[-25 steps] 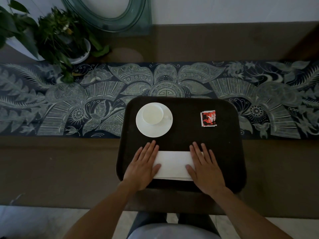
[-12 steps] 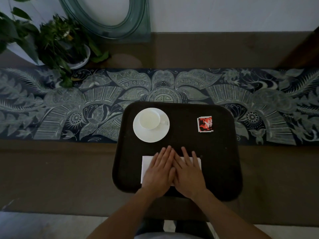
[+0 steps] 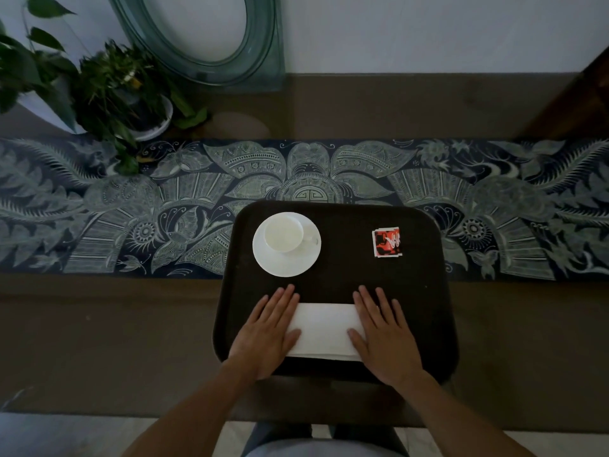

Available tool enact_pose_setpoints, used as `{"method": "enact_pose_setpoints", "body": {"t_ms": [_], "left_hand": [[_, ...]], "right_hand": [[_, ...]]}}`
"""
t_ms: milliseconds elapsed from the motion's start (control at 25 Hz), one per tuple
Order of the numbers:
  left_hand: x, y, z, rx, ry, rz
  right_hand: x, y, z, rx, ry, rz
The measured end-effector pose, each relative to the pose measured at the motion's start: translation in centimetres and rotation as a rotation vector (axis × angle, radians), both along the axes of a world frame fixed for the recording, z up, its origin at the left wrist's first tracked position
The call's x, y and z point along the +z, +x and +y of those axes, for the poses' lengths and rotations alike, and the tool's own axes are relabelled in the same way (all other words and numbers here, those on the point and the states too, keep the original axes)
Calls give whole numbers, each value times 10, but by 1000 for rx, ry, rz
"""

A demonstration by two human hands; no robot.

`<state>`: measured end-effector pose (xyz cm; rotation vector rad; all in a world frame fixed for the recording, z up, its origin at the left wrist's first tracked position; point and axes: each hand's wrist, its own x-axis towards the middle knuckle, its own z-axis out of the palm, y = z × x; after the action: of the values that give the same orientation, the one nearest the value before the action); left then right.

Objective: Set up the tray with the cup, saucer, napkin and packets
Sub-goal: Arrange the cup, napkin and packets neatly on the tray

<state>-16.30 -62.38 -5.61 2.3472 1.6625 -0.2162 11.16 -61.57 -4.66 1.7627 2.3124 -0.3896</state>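
Note:
A dark tray point(image 3: 425, 311) lies on the table in front of me. At its back left a white cup point(image 3: 284, 233) stands on a white saucer point(image 3: 290, 263). Red and white packets point(image 3: 387, 242) lie at the tray's back right. A folded white napkin point(image 3: 324, 329) lies near the tray's front edge. My left hand point(image 3: 267, 334) rests flat on the napkin's left end, fingers straight. My right hand point(image 3: 384, 333) rests flat on its right end in the same way.
A patterned dark blue runner point(image 3: 99, 209) crosses the brown table point(image 3: 99, 341) under the tray's far edge. Potted plants point(image 3: 108, 90) stand at the back left, and a green oval frame point(image 3: 211, 37) leans on the wall behind.
Half a second ago both hands lay together over the napkin's middle. They have slid apart to its two ends, and the napkin's middle shows again.

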Motion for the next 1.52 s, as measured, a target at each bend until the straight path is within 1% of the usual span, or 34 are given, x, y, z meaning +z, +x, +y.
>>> {"method": "enact_pose_setpoints", "body": {"t_ms": [160, 400, 480, 560, 640, 760, 1000, 1240, 1520], "left_hand": [[3, -20, -5, 13, -10, 19], [10, -21, -1, -11, -42, 4], [14, -24, 4, 40, -63, -107], [22, -26, 12, 180, -40, -270], [29, -27, 23, 310, 3, -322], [34, -27, 34, 403, -60, -288], [33, -21, 44, 543, -159, -278], [32, -19, 47, 577, -180, -289], [30, -14, 43, 583, -136, -284]], "right_hand": [[1, 10, -2, -6, -25, 12], [6, 7, 0, 5, -69, 27], [13, 9, 5, 0, -58, 82], [23, 15, 12, -92, 2, 191], [30, 20, 20, -203, 15, 239], [33, 17, 24, -295, -51, 269], [32, 14, 20, -455, -59, 342], [32, 9, 21, -515, -47, 325], [32, 4, 15, -543, 24, 355]]}}
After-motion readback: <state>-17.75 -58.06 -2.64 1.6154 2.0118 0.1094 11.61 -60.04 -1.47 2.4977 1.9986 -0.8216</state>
